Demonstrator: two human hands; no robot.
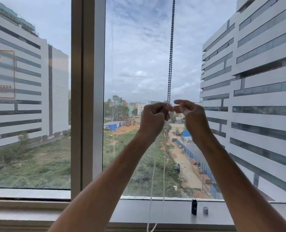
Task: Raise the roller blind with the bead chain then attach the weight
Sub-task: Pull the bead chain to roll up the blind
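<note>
Two hands meet at chest-high centre of the window; the left hand is curled tight, its fingertips pinched on the bead chain, which runs taut up out of the top edge; the right hand is half-closed, thumb and forefinger narrowed beside the same spot, though whether they actually grip the chain cannot be told; pale slack strands hang below the hands past the front edge of the window sill; the blind itself is out of view, so raising looks complete; a dark cylindrical weight stands upright near the sill's right part, a small grey clip just beside it; the chain should handle as light, limp and slippery, best pinched between beads.
</note>
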